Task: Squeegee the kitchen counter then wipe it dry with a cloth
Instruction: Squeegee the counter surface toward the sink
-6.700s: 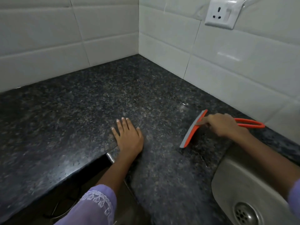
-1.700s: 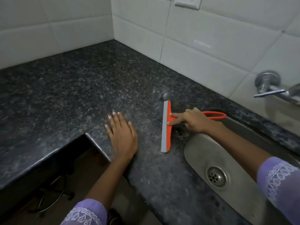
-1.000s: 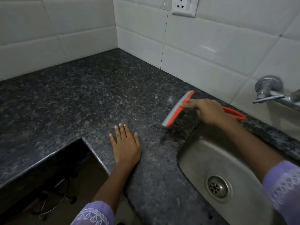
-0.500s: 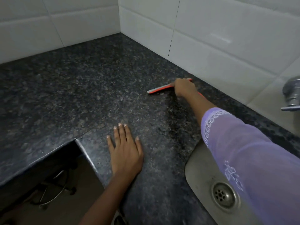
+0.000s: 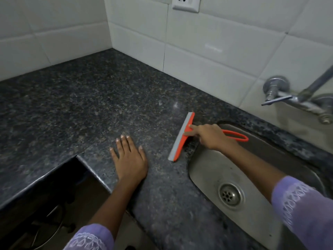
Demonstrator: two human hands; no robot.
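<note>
An orange squeegee (image 5: 181,139) with a grey rubber blade lies blade-down on the dark speckled granite counter (image 5: 90,105), just left of the sink. My right hand (image 5: 210,136) grips its handle, index finger stretched along the head, and the orange loop of the handle sticks out over the sink. My left hand (image 5: 128,157) rests flat on the counter near the inner front corner, fingers straight. No cloth is in view.
A steel sink (image 5: 252,177) with a round drain (image 5: 231,194) sits at the right. A metal tap (image 5: 295,98) juts from the white tiled wall (image 5: 216,51), and a socket (image 5: 185,4) is above. A dark opening (image 5: 45,204) lies under the counter's cut-out.
Half a second ago my right arm reached far back to the wall with the squeegee. Since then the squeegee has come forward to the sink's left edge. My left hand has stayed put.
</note>
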